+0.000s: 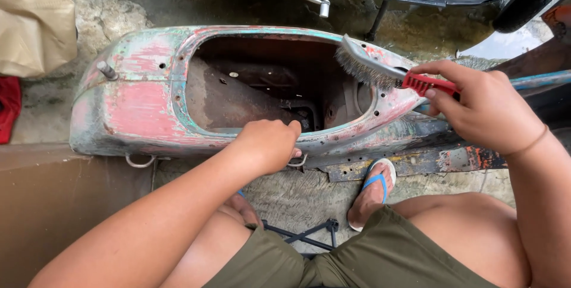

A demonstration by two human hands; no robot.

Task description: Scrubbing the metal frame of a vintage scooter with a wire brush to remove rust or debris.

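At the right of the scene, the right hand (485, 106) is closed around the red handle of a wire brush (380, 69), whose grey bristles rest on the far right rim of the scooter body shell (143, 95). The left hand (269, 143) is curled over the near rim of the shell's open cavity, fingers folded on the edge. The shell lies on its side on the wet concrete floor (297, 196), just beyond the person's knees and a foot in a blue-strapped sandal (373, 188). It looks to be stiff sheet metal, heavy-ish and awkward, with flaking red and teal paint and rust, so the rolled rim seems the soundest hold; its edges may be sharp. The brush is light and rigid. A tan bag (33, 20) sits far left.
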